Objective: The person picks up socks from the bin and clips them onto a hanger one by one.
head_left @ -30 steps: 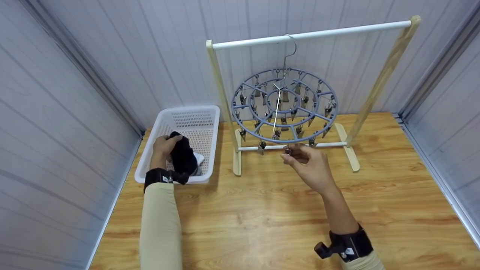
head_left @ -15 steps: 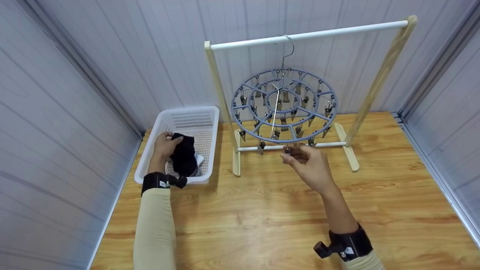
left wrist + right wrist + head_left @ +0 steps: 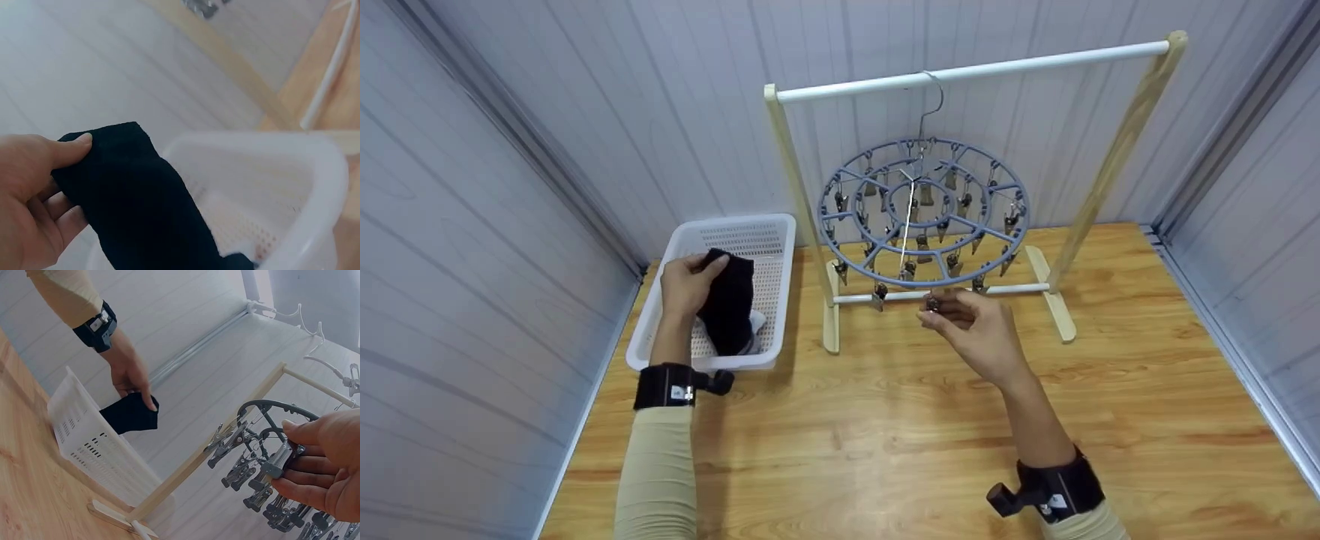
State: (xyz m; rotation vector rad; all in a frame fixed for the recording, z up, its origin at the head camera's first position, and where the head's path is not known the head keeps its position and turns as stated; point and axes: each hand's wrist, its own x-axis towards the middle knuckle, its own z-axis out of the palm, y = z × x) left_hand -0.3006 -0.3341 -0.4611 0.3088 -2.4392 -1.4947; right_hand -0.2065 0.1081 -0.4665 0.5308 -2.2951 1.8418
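Observation:
My left hand [image 3: 684, 286] pinches a black sock [image 3: 729, 304] by its cuff, thumb on the near side. In the left wrist view the sock [image 3: 146, 202] hangs down over the white basket [image 3: 323, 185], its lower end out of sight. My right hand [image 3: 976, 334] holds a metal clip [image 3: 279, 460] between thumb and fingers at the front rim of the round blue-grey clip hanger [image 3: 885, 279]. Several other metal clips [image 3: 239, 472] dangle around it, with nothing in those I can make out.
The hanger hooks over the white bar [image 3: 1035, 67] of a wooden-legged rack [image 3: 1117, 165]. A white perforated basket [image 3: 787, 285] stands left of the rack, with something white and grey [image 3: 756, 324] inside. Panel walls enclose the wooden floor [image 3: 847, 450] on three sides.
My left hand has lifted the black sock a little, and more of it hangs straight now. The right hand stays at the same clip. The head view has shifted slightly.

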